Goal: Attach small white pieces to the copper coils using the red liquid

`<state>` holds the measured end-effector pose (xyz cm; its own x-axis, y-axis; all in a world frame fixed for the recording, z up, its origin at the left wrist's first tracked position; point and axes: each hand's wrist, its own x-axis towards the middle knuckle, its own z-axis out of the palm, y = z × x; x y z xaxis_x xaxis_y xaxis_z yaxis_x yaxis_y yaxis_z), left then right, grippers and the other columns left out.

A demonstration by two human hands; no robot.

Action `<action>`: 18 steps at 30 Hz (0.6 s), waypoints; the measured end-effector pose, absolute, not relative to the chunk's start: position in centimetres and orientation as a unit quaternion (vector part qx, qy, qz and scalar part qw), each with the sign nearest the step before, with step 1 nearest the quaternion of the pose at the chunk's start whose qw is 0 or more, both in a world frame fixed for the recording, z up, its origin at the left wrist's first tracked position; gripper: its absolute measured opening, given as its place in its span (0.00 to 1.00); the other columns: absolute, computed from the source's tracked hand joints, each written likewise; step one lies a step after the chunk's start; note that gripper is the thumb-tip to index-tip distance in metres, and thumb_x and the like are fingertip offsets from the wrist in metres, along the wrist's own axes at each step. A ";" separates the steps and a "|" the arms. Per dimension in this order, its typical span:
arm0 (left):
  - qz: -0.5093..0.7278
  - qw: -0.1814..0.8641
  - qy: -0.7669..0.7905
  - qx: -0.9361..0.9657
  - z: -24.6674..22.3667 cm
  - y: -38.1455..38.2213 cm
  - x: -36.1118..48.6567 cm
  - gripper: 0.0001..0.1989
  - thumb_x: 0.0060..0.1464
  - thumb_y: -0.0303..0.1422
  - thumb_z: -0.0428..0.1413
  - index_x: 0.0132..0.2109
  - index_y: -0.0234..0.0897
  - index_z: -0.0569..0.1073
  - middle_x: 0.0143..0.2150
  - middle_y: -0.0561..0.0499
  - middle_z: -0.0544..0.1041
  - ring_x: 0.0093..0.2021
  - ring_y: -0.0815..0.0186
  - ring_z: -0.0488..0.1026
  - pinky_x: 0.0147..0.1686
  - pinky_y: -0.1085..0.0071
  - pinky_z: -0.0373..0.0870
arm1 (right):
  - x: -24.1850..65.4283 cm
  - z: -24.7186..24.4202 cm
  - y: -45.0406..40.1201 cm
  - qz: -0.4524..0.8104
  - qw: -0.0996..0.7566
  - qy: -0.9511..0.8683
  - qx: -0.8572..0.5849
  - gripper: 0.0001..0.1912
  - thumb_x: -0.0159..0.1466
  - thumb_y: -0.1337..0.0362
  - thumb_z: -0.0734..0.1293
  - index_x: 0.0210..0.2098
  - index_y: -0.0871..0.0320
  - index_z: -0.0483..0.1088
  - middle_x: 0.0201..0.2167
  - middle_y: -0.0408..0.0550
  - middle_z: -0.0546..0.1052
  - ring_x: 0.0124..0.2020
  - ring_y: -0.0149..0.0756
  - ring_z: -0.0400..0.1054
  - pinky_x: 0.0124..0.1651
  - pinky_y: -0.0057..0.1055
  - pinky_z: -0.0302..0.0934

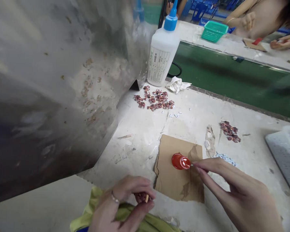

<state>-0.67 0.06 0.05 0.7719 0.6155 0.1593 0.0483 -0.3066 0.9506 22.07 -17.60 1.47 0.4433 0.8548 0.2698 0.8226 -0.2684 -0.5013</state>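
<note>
Watching through the head cam from my end, and the shot's pretty busy. My left hand (119, 201) is low by a yellow-green cloth (125, 216), its fingers (137, 187) pinching a small coppery coil-like piece (141, 197) with a pale tip sticking out. My right hand (239, 193) reaches over a torn brown cardboard sheet (174, 180), thumb and forefinger pressed close together right at a glossy red cone-shaped cap (180, 161) lying on its side on that cardboard. Something tiny and bright shows at the fingertips, but it's too small for me to tell what it is.

The worktop (145, 151) is scuffed white, flecked with paper scraps. Two loose heaps of the same copper-red pieces sit on it: a bigger one (153, 99) near the bottle, a smaller one (230, 131) off to the right. The bottle is a translucent white plastic squeeze bottle (163, 53) with a blue nozzle and a printed label, and a crumpled white rag (177, 84) lies just beside it. A dented steel panel (50, 90) fills the left side, and a perforated white tray (286, 158) pokes in at the right edge.

Past a green conveyor belt (234, 79) there's a co-worker's hand (285, 42) — near a small green plastic basket (214, 31).
</note>
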 end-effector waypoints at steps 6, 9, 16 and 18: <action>0.255 0.560 0.154 0.773 -0.3 0.6 0.9 0.13 0.59 0.24 0.68 0.48 0.43 0.80 0.38 0.58 0.84 0.37 0.77 0.83 0.40 0.89 0.80 | 22.3 1.2 -17.6 0.023 0.283 -0.539 -0.793 0.07 0.74 0.66 0.68 0.49 0.49 0.76 0.47 0.41 0.83 0.45 0.28 0.81 0.49 0.19 0.74; 0.246 0.554 0.164 0.778 -0.6 0.6 0.7 0.17 0.62 0.22 0.65 0.53 0.46 0.80 0.42 0.59 0.84 0.40 0.79 0.83 0.44 0.92 0.79 | 22.2 1.1 -17.4 0.015 0.266 -0.550 -0.792 0.07 0.74 0.66 0.67 0.49 0.49 0.75 0.46 0.41 0.83 0.44 0.28 0.81 0.47 0.19 0.74; 0.250 0.557 0.159 0.776 -0.7 0.5 0.9 0.09 0.67 0.21 0.55 0.47 0.41 0.72 0.37 0.57 0.77 0.35 0.79 0.77 0.40 0.89 0.76 | 21.9 1.2 -17.7 0.007 0.274 -0.537 -0.798 0.08 0.74 0.65 0.67 0.50 0.48 0.75 0.48 0.39 0.83 0.43 0.28 0.80 0.45 0.20 0.74; 0.240 0.556 0.133 0.784 -0.6 0.5 1.0 0.11 0.67 0.20 0.54 0.48 0.41 0.75 0.37 0.55 0.77 0.36 0.79 0.77 0.39 0.89 0.75 | 21.8 1.2 -17.7 0.006 0.278 -0.530 -0.801 0.08 0.74 0.65 0.68 0.50 0.47 0.76 0.47 0.38 0.83 0.40 0.27 0.80 0.45 0.20 0.73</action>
